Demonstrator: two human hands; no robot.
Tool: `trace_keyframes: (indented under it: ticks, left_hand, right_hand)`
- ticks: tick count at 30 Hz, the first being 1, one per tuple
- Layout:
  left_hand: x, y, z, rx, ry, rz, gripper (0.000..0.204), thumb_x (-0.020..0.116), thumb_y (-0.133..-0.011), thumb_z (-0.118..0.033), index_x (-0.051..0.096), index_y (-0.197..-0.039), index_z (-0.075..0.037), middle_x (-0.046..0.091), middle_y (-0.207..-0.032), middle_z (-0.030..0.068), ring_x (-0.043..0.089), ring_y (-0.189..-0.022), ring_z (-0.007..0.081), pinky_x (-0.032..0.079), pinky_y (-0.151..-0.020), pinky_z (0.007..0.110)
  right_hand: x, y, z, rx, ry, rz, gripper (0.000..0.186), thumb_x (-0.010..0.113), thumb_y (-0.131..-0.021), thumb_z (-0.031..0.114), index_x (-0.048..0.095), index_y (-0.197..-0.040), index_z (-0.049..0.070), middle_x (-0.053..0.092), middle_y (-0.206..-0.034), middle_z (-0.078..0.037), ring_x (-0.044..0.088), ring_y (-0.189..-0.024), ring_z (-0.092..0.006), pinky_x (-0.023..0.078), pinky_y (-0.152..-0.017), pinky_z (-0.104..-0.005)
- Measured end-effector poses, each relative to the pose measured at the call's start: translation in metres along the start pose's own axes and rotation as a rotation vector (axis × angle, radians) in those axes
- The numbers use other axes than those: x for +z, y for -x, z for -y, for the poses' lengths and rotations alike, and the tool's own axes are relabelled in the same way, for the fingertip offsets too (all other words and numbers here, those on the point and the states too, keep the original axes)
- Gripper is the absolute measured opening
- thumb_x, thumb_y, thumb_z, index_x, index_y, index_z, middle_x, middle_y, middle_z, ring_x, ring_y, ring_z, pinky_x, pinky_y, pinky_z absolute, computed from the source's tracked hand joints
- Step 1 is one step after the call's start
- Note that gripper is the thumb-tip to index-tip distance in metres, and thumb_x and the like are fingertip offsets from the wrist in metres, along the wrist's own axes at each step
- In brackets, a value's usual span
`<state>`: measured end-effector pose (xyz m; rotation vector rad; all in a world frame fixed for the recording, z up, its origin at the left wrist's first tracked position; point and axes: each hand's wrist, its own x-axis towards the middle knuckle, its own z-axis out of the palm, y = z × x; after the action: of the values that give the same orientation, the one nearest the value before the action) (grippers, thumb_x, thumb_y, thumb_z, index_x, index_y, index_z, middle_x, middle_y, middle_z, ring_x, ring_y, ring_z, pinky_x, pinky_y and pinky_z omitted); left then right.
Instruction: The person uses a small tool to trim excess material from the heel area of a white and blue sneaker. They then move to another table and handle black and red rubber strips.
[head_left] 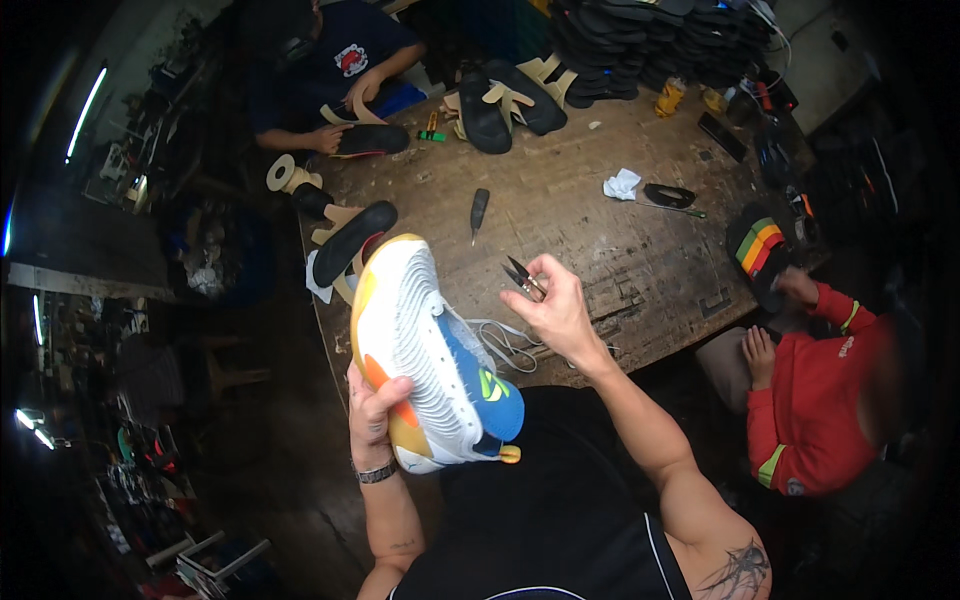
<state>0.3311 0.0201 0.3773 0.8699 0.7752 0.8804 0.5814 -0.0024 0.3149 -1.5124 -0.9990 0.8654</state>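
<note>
My left hand (372, 410) is closed around the heel and sole side of a white sneaker (415, 345) with orange, tan and blue parts. The shoe is tilted, its toe pointing away from me and its blue tongue to the right. Between the thumb and fingers of my right hand (560, 305) is a pair of thread snips (524, 278), dark blades pointing up and left, apart from the shoe. A loose pale shoelace (508, 345) trails from the sneaker near the table's edge. Farther off, a dark-handled awl (479, 212) lies on the wood.
The worn wooden table (560, 180) carries sandals (485, 110), a crumpled white cloth (622, 184) and a thread spool (288, 174). Stacked dark soles (610, 50) stand at the back. A person handles a sandal at far left; another in red (830, 400) sits at right.
</note>
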Motion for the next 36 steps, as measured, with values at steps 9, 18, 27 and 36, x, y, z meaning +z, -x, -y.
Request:
trace_keyframes:
  ticks: [9,18,27,36]
  left_hand:
    - [0.000,0.001,0.008,-0.059,0.130,0.022,0.072,0.075,-0.075,-0.010,0.045,-0.138,0.008,0.065,-0.123,0.0192,0.069,-0.105,0.0270,0.056,-0.094,0.038]
    - [-0.004,-0.003,0.017,-0.069,0.080,0.047,0.077,0.076,-0.079,-0.012,0.040,-0.144,0.005,0.063,-0.128,0.0202,0.068,-0.109,0.0289,0.058,-0.094,0.041]
    - [-0.024,-0.003,0.030,-0.129,0.323,0.054,0.080,0.077,-0.074,-0.010,0.041,-0.144,0.006,0.063,-0.129,0.0209,0.066,-0.113,0.0310,0.055,-0.099,0.043]
    - [-0.031,-0.004,0.045,-0.102,0.707,0.230,0.084,0.080,-0.073,-0.018,0.042,-0.143,0.009,0.061,-0.130,0.0272,0.066,-0.114,0.0368,0.055,-0.099,0.051]
  right_hand:
    - [0.018,0.008,0.030,-0.127,-0.173,0.250,0.019,0.077,-0.085,0.011,0.068,-0.095,-0.003,0.062,-0.065,-0.003,0.055,-0.058,-0.0052,0.042,-0.051,-0.0261]
    - [0.017,0.004,0.021,-0.112,-0.118,0.204,0.017,0.070,-0.092,0.012,0.065,-0.085,-0.003,0.057,-0.062,-0.003,0.050,-0.059,-0.0067,0.040,-0.051,-0.0279]
    - [0.008,0.002,-0.002,-0.098,-0.087,0.093,0.020,0.070,-0.094,0.015,0.065,-0.088,-0.003,0.054,-0.066,0.001,0.046,-0.064,-0.0065,0.039,-0.054,-0.0274]
    - [-0.002,0.022,0.050,-0.184,-0.264,0.164,0.013,0.076,-0.085,0.004,0.069,-0.094,-0.001,0.068,-0.078,-0.001,0.056,-0.064,-0.0028,0.044,-0.056,-0.0211]
